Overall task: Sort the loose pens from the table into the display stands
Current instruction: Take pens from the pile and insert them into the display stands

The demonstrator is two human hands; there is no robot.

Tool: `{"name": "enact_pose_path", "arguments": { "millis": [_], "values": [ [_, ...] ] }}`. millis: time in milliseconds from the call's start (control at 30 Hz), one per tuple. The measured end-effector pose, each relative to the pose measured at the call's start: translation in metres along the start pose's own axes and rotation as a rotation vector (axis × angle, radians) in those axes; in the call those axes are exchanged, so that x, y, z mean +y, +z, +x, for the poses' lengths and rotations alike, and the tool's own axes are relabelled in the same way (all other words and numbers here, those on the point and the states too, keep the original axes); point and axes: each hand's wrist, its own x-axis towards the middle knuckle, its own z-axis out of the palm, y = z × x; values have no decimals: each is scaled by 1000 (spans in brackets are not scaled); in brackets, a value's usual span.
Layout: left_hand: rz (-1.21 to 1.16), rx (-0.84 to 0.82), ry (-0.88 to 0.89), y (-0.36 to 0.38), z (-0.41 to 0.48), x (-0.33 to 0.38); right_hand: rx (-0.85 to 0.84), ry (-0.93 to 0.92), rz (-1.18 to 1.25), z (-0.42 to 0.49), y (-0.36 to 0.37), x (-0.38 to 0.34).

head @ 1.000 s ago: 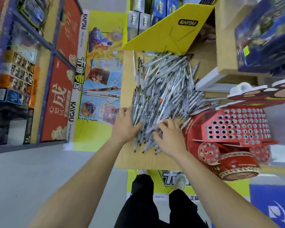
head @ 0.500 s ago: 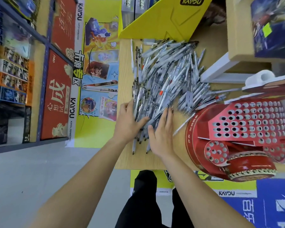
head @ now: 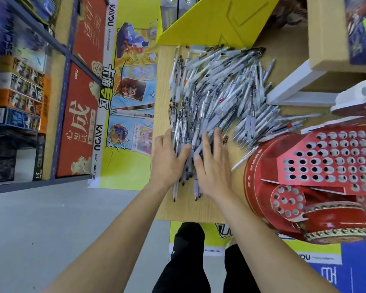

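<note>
A wooden surface runs away from the person, flanked on its left by a yellow poster and shelving stocked with boxed goods. At the surface's right edge sits a red stand, drum-shaped at the base, its sloped face and small round panel punched with rows of holes; the visible holes hold no pens. A yellow board leans at the far end, and a cardboard box stands at far right.

The pens, grey and white, lie in one large loose heap across the middle and far part of the surface, reaching close to the stand. One pen lies apart, just beside the stand's rim.

Left hand rests flat on the heap's near-left edge, fingers spread, thumb over several barrels, gripping nothing. Right hand lies palm down beside it, fingers extended over the near pens, also closed on nothing. A few pen tips protrude toward the person between and below the hands.
</note>
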Motion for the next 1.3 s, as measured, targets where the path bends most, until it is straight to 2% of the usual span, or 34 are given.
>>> {"name": "enact_pose_path", "arguments": {
  "millis": [233, 400, 633, 900, 1033, 1100, 1167, 1233, 1300],
  "values": [
    [-76, -7, 1, -2, 4, -9, -84, -120, -79, 7, -3, 8],
    [-56, -19, 0, 0, 7, -5, -89, -74, -136, 4, -4, 9],
    [-99, -48, 0, -5, 11, -4, -152, -166, -129, 14, -8, 2],
    [-184, -70, -45, -17, 12, 2, -121, -137, -202, 9, -13, 3],
    [-144, -62, -44, -22, 4, 1, -134, -84, -253, 5, -19, 2],
    [-143, -50, -51, -21, 1, 0, -106, -38, -247, 2, -23, 0],
    [-138, -52, -72, -19, 0, -2, -2, -8, -218, -1, -30, -3],
    [-143, -54, -97, -19, 0, -1, 108, -43, -180, 1, -37, -7],
    [-167, -53, -90, -20, 1, -2, 100, -127, -187, 10, -42, -12]
  ]
}}
